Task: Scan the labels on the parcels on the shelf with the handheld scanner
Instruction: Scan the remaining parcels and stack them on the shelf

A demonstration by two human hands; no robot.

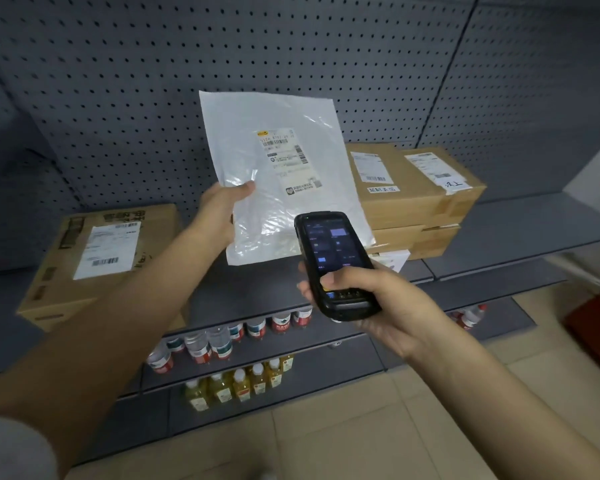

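Left hand (pixel 222 206) pinches the white parcel (pixel 278 174) upright; right hand (pixel 371 303) holds its grip round the scanner (pixel 333 261)

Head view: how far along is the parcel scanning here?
Done: nothing visibly confirmed. In hand: left hand holds up the white poly mailer, label facing the handheld scanner gripped by the right hand. Possibly left: left box and stacked boxes.

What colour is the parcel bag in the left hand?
White, a glossy plastic bag, seen in the head view.
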